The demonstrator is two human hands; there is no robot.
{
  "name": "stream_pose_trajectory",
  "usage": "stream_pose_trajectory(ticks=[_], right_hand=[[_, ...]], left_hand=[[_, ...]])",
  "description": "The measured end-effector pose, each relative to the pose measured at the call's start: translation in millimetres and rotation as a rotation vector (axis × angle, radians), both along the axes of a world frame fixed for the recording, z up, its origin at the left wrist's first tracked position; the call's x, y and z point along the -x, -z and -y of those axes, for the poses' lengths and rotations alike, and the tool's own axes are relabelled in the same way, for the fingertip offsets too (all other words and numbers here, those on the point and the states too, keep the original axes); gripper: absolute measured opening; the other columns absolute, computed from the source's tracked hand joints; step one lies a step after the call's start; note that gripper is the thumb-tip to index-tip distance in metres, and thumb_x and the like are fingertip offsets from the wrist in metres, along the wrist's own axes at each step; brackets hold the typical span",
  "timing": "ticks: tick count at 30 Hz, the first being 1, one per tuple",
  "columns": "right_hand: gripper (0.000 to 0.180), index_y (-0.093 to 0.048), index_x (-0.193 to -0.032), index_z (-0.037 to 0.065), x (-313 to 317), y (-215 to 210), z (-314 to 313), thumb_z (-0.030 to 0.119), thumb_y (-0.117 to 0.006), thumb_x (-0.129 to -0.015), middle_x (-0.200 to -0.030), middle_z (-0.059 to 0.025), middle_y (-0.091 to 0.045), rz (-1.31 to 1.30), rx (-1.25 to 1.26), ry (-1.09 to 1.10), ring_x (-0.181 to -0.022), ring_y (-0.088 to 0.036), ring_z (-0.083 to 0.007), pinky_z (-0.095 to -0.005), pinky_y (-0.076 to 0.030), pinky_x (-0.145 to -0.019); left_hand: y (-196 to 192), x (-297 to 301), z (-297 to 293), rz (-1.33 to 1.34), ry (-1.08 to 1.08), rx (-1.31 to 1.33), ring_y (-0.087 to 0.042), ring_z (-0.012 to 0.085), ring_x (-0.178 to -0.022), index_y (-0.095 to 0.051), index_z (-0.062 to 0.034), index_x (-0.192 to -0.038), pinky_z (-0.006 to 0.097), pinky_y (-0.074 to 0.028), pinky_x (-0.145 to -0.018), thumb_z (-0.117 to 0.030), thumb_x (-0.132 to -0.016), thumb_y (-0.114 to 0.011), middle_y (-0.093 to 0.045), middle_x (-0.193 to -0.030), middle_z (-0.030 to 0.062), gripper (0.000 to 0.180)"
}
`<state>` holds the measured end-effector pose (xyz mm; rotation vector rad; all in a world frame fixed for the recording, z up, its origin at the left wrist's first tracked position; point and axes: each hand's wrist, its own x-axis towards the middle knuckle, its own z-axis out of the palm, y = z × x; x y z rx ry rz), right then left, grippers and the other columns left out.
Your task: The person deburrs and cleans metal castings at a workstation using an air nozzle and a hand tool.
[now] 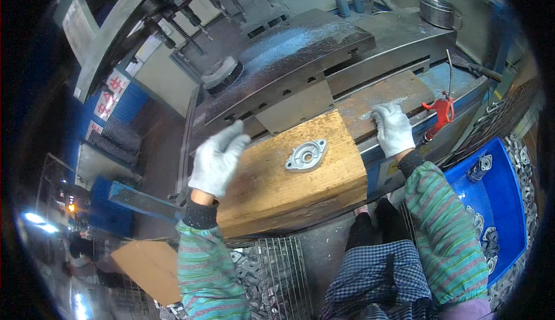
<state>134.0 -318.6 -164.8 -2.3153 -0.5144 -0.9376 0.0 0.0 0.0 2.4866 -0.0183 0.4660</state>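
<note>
A flat grey metal flange [306, 155] with a round centre hole lies on a wooden board [277, 187] in front of me. My left hand [218, 159], in a white glove, hovers over the board's left end with fingers loosely together and nothing in it. My right hand [393, 128], also gloved, rests palm down on the wooden ledge at the board's right, its fingers curled over the far edge. Both hands are well apart from the flange.
A steel machine table [300, 48] dusted with filings rises behind the board. A red-handled tool [440, 115] stands at the right. A blue bin [497, 204] holds several metal parts, a wire basket [272, 274] below holds more. A metal pot [437, 10] sits far back.
</note>
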Motion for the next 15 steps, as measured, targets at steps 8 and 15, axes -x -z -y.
stream_pose_trajectory(ticks=[8,15], right_hand=[[0.013,-0.058,-0.091,0.009,3,-1,3,0.012,-0.058,-0.079,-0.091,-0.0092,-0.06,0.062,-0.012,0.002,-0.088,-0.056,-0.0304,-0.0395,-0.047,-0.073],[0.012,-0.059,-0.091,0.01,3,1,1,0.012,-0.059,-0.079,-0.091,-0.0089,-0.06,0.037,-0.036,-0.028,-0.089,-0.057,-0.0298,-0.0389,-0.048,-0.074]], left_hand=[[44,-36,62,-0.238,0.315,-0.377,-0.054,0.0308,-0.11,-0.049,0.0009,-0.125,0.034,-0.042,-0.093,-0.041,-0.073,-0.067,-0.056,-0.117,0.0214,0.069],[53,-52,79,-0.427,0.287,-0.461,-0.059,0.0282,-0.098,-0.037,0.0033,-0.133,0.033,-0.045,-0.087,-0.042,-0.068,-0.07,-0.059,-0.11,0.0193,0.085]])
